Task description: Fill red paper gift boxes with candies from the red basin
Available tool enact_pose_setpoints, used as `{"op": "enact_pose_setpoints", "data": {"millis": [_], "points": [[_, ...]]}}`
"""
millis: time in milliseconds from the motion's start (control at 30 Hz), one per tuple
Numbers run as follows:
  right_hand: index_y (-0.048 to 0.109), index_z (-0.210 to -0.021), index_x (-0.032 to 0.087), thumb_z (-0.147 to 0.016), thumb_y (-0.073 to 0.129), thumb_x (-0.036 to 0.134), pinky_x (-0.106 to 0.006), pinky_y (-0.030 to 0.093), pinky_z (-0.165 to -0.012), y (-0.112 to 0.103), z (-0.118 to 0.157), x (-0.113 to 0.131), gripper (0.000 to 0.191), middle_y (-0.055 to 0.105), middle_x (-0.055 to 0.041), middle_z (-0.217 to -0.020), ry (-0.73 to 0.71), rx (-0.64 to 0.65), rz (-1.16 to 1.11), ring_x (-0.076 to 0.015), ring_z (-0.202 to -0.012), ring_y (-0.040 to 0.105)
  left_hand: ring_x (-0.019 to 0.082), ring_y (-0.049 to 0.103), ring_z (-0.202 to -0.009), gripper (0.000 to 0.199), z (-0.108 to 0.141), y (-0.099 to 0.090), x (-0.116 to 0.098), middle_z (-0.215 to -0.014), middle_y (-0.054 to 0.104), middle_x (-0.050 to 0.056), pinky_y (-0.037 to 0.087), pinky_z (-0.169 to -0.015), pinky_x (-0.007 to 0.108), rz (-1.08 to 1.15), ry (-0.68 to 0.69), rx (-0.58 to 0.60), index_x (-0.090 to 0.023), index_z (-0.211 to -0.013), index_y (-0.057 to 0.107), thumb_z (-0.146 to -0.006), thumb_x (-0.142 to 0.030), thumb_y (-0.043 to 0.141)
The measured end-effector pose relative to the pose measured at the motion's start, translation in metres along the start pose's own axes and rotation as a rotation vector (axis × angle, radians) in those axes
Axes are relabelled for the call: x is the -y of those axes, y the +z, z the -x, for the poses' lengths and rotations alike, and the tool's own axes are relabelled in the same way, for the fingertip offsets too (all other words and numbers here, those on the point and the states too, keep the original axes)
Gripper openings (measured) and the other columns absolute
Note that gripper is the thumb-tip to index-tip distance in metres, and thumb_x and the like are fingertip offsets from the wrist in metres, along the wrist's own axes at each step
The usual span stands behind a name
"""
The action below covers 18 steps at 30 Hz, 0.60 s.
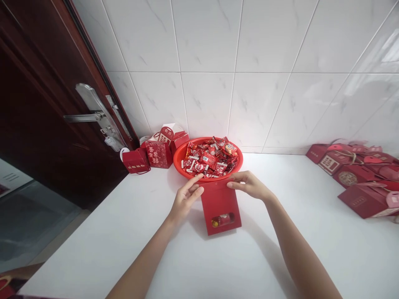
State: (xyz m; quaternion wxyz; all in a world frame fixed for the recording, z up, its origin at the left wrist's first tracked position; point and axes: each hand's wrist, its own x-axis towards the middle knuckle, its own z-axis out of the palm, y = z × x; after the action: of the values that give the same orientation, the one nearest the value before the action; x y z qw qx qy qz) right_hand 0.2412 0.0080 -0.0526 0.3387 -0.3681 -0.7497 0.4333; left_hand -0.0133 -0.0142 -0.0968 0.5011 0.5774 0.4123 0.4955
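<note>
A red paper gift box (218, 203) stands on the white table in front of me. Candy in wrappers shows through the small window near its bottom. At the box's upper left edge, the thumb and fingers of my left hand (184, 197) hold the paper. My right hand (251, 186) pinches the upper right corner between thumb and fingers. Right behind the box is a red plastic basin (177, 164) filled with red-wrapped candies (209, 160).
Several red gift boxes (159, 154) stand left of the basin, by a dark door with a metal handle (82, 118). More dark red boxes (361, 199) are piled at the table's right. A tiled wall (205, 99) rises behind the white table (131, 232).
</note>
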Motion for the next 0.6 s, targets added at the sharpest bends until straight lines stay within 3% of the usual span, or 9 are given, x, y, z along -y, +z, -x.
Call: {"op": "enact_pose_setpoints", "data": {"millis": [133, 333, 500, 600], "points": [[0.074, -0.082, 0.015, -0.084, 0.066, 0.060, -0.027, 0.045, -0.060, -0.041, 0.024, 0.007, 0.046, 0.068, -0.0040, -0.074, 0.056, -0.146, 0.111, -0.0153, -0.067, 0.056, 0.023, 0.071, -0.091, 0.060, -0.003, -0.001, -0.002, -0.094, 0.077, 0.008, 0.055, -0.092, 0.039, -0.015, 0.043, 0.007, -0.017, -0.125, 0.062, -0.081, -0.057, 0.068], [0.073, -0.077, 0.018, -0.070, 0.078, 0.063, -0.028, 0.040, -0.052, -0.103, 0.092, 0.012, 0.046, 0.056, 0.0010, -0.055, 0.082, -0.745, 0.164, -0.0120, -0.051, 0.048, 0.023, 0.072, -0.087, 0.040, -0.006, -0.004, 0.002, -0.085, 0.077, 0.006, 0.058, -0.091, 0.042, -0.108, 0.013, -0.016, -0.019, -0.100, 0.070, -0.080, -0.053, 0.067], [0.071, -0.072, 0.019, -0.041, 0.087, 0.068, -0.034, 0.045, -0.051, -0.119, 0.156, 0.011, 0.060, 0.061, -0.0029, -0.054, 0.270, -1.175, 0.145, -0.0141, -0.047, 0.055, 0.024, 0.073, -0.084, 0.036, -0.005, -0.003, 0.005, -0.086, 0.077, 0.006, 0.060, -0.086, 0.041, -0.129, -0.053, 0.034, -0.018, -0.098, 0.071, -0.078, -0.048, 0.069], [0.072, -0.069, 0.022, -0.051, 0.082, 0.071, -0.033, 0.041, -0.042, -0.122, 0.202, 0.004, 0.054, 0.065, -0.0063, -0.058, 0.371, -1.375, 0.321, -0.0144, -0.045, 0.058, 0.023, 0.073, -0.081, 0.033, -0.005, -0.002, 0.004, -0.084, 0.078, 0.007, 0.060, -0.086, 0.040, -0.119, -0.028, 0.050, -0.018, -0.094, 0.072, -0.076, -0.045, 0.070]]}}
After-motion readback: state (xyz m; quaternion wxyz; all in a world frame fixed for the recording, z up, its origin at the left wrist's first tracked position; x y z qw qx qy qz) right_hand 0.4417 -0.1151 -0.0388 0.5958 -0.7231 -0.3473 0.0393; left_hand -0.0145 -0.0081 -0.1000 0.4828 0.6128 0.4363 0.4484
